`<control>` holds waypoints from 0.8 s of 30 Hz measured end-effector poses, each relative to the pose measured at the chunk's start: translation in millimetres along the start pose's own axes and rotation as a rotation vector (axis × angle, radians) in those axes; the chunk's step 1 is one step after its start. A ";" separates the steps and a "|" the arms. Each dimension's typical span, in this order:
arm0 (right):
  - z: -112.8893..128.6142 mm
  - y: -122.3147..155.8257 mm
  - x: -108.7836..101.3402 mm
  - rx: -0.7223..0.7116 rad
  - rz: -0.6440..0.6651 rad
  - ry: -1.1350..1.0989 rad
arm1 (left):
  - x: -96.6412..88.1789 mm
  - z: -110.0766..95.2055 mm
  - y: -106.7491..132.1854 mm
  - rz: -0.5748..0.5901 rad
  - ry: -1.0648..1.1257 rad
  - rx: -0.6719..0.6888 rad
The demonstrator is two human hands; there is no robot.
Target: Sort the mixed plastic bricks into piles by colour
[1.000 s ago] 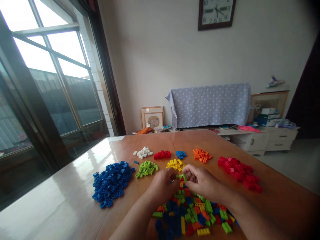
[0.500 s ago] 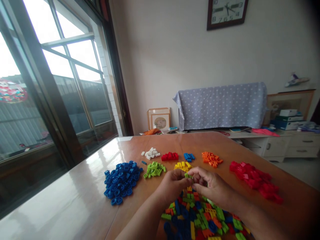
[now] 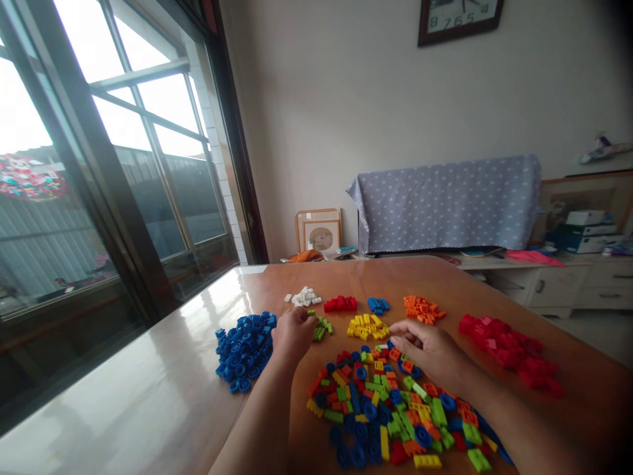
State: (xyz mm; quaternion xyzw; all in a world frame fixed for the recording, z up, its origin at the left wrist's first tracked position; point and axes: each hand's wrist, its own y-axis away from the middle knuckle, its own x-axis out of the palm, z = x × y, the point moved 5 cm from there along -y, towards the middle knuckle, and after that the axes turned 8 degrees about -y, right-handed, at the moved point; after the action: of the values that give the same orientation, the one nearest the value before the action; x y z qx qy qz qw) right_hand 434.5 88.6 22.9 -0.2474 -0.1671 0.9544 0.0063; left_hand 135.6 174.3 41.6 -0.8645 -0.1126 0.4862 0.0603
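My left hand point(image 3: 293, 335) is over the lime-green brick pile point(image 3: 322, 328), its fingers pinched together. A bit of lime green shows at the fingertips, and the hand covers much of that pile. My right hand point(image 3: 420, 342) hovers above the far right edge of the mixed brick heap point(image 3: 380, 402), beside the yellow brick pile point(image 3: 366, 326). Its fingers are loosely bent and apart, with nothing seen between them. The heap mixes blue round pieces with green, orange, yellow and red bricks.
Sorted piles surround the heap: blue pieces point(image 3: 244, 353) left, white bricks point(image 3: 304, 297), red bricks point(image 3: 340, 303), blue bricks point(image 3: 378, 305) and orange bricks point(image 3: 422, 309) behind, larger red pieces point(image 3: 509, 349) right. All lie on a glossy wooden table point(image 3: 173, 369).
My hands have parted. The left went leftward from above the heap to the lime-green pile; the right stayed near the heap and opened. The view shifted slightly.
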 end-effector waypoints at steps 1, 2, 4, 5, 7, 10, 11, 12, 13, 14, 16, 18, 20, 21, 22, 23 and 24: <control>-1.7 -0.7 -0.8 0.000 -0.002 -0.008 | -1.8 6.4 -3.0 -0.027 -0.089 -0.026; -3.2 -1.3 -1.4 0.000 -0.003 -0.014 | -2.2 11.4 -5.1 -0.038 -0.158 -0.045; -5.5 -2.3 -2.3 0.000 -0.008 -0.024 | -0.2 18.3 -7.1 -0.025 -0.242 -0.076; -6.5 -2.6 -2.6 -0.002 -0.011 -0.030 | 1.4 20.2 -7.4 -0.011 -0.266 -0.084; -8.2 -3.1 -2.9 -0.005 -0.014 -0.038 | 3.7 22.1 -7.8 0.010 -0.291 -0.092; -10.3 -2.8 -2.5 -0.007 -0.009 -0.039 | 5.4 24.1 -9.6 0.012 -0.296 -0.096; -10.6 -2.5 -2.4 -0.008 -0.009 -0.038 | 6.0 25.3 -10.7 0.007 -0.289 -0.098; -10.6 -2.1 -2.4 -0.010 -0.010 -0.037 | 6.7 26.4 -12.0 -0.003 -0.274 -0.094; -10.1 -1.7 -2.3 -0.011 -0.012 -0.034 | 7.5 27.3 -13.4 -0.017 -0.253 -0.082; -9.3 -1.3 -2.4 -0.013 -0.014 -0.031 | 8.5 27.9 -14.8 -0.031 -0.230 -0.063; -6.9 -0.7 -2.6 -0.015 -0.015 -0.027 | 10.5 28.2 -17.3 -0.058 -0.184 -0.015; -4.5 -0.6 -2.6 -0.015 -0.011 -0.030 | 12.0 27.9 -19.1 -0.082 -0.156 0.019; -3.0 -0.9 -2.7 -0.015 -0.008 -0.036 | 12.9 28.1 -20.5 -0.103 -0.140 0.024; -2.7 -1.1 -2.9 -0.015 -0.008 -0.037 | 13.4 28.3 -21.1 -0.112 -0.133 0.019; -2.5 -1.2 -3.4 -0.016 -0.013 -0.036 | 13.9 28.6 -21.5 -0.118 -0.129 0.010; -2.3 -1.3 -3.8 -0.017 -0.016 -0.033 | 14.7 28.9 -21.7 -0.119 -0.126 0.001; -2.1 -1.3 -4.2 -0.018 -0.018 -0.028 | 15.5 29.2 -21.8 -0.116 -0.125 -0.007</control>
State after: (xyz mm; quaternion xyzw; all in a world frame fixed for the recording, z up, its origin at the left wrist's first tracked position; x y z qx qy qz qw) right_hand 439.1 90.1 23.5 -0.2327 -0.1780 0.9561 0.0102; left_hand 115.5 199.2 18.3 -0.8246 -0.1678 0.5346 0.0781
